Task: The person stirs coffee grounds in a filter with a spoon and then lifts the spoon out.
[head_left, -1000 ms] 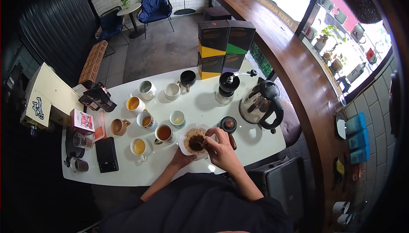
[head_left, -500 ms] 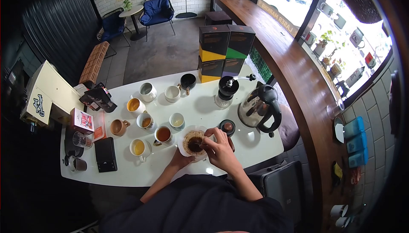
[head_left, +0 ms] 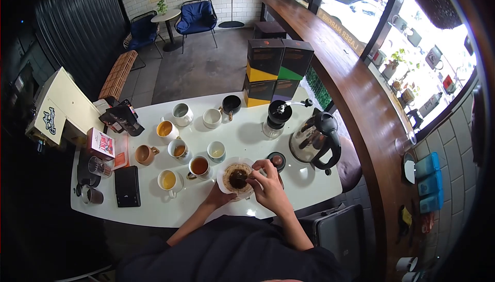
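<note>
A white filter cone (head_left: 227, 171) with wet dark coffee grounds (head_left: 238, 178) in it stands near the table's front edge. My left hand (head_left: 219, 197) is wrapped round the lower left side of the cone. Over its right rim, my right hand (head_left: 267, 184) pinches something thin that reaches into the grounds; most of it is hidden by the fingers. Just left of the cone is a cup of reddish-brown liquid (head_left: 199, 166). A round dark item with a brown knob (head_left: 277, 160) lies beyond my right hand.
Several mugs stand left and beyond, among them a white mug (head_left: 168, 180) and a brown mug (head_left: 145, 154). A hand grinder (head_left: 277, 117) and a kettle (head_left: 314, 137) stand at the right. Stacked boxes (head_left: 265, 70) rise at the back; a black scale (head_left: 127, 186) lies left.
The camera view has shifted slightly, so the table's far items sit lower in the picture. My right hand has moved slightly over the grounds; my left hand keeps its place on the cone.
</note>
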Available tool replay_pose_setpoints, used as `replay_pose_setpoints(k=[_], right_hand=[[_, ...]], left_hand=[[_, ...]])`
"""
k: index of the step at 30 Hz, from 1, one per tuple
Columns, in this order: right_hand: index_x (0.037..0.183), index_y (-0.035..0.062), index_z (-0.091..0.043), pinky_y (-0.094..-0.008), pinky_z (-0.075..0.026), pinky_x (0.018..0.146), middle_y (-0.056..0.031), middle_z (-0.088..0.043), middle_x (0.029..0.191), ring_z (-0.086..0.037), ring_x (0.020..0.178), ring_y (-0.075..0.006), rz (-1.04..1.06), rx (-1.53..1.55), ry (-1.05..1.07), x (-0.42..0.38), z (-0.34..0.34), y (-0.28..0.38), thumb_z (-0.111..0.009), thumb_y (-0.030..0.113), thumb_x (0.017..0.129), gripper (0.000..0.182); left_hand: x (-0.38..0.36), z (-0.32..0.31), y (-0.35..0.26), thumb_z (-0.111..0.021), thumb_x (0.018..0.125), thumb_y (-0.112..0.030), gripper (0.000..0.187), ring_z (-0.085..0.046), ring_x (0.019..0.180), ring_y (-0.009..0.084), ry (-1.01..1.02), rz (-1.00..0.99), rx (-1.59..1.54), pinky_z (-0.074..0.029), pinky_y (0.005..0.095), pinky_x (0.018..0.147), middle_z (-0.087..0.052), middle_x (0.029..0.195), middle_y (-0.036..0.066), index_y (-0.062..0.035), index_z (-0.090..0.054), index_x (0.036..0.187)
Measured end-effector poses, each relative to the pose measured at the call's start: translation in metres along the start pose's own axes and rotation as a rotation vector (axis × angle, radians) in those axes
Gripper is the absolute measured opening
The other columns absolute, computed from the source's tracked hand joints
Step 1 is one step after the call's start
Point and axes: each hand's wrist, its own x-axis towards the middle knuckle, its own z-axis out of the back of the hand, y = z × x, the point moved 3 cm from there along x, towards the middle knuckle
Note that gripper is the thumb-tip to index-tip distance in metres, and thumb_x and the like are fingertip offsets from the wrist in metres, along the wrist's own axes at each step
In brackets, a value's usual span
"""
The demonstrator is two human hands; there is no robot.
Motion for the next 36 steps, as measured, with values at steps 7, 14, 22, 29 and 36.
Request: replay_pose_setpoints(k=[7,14,22,29,36], right_hand=[[0.099,0.0048,-0.067,-0.0482,-0.047,0.101,-0.0138,-0.055,0.124,-0.055,0.119,-0.0371,-0.003,-0.025,-0.048,-0.002,0.002,0.002,-0.074,0.004,0.086,0.015],[0.1,0.0056,-0.069,-0.0466,-0.045,0.103,-0.0125,-0.055,0.123,-0.054,0.12,-0.0365,-0.008,-0.048,-0.025,0.001,0.003,0.006,-0.074,0.003,0.086,0.016],[0.099,0.0047,-0.068,-0.0474,-0.044,0.103,-0.0126,-0.055,0.123,-0.054,0.119,-0.0367,-0.01,-0.008,-0.019,0.002,0.001,0.002,-0.074,0.003,0.086,0.015],[0.099,0.0048,-0.068,-0.0471,-0.044,0.102,-0.0147,-0.054,0.124,-0.053,0.12,-0.0375,-0.027,-0.047,-0.052,0.0,-0.001,0.003,-0.075,0.003,0.085,0.015],[0.098,0.0044,-0.068,-0.0472,-0.045,0.103,-0.0152,-0.054,0.126,-0.052,0.123,-0.0383,-0.019,-0.04,-0.061,0.0,-0.002,0.002,-0.075,0.004,0.085,0.015]], left_hand=[[0.002,0.003,0.009,-0.089,0.085,-0.022,0.081,-0.056,0.136,0.0219,0.04,-0.05,0.044,-0.048,0.0392,0.115,-0.057,0.149,0.007,-0.0102,-0.046,0.153],[0.001,0.003,0.006,-0.089,0.085,-0.019,0.083,-0.056,0.136,0.0215,0.046,0.035,0.028,-0.049,0.0396,0.115,-0.055,0.15,0.007,-0.0105,-0.043,0.154],[0.001,0.002,0.0,-0.089,0.085,-0.021,0.084,-0.056,0.136,0.0216,0.04,0.004,-0.004,-0.048,0.0391,0.115,-0.055,0.15,0.007,-0.0103,-0.044,0.154],[0.0,0.006,0.011,-0.09,0.084,-0.021,0.083,-0.056,0.136,0.0218,0.026,-0.001,0.047,-0.048,0.0393,0.115,-0.056,0.15,0.007,-0.0097,-0.046,0.153],[0.002,0.008,0.02,-0.091,0.083,-0.022,0.083,-0.057,0.136,0.0222,0.034,0.009,0.04,-0.048,0.0396,0.115,-0.057,0.149,0.007,-0.0096,-0.046,0.152]])
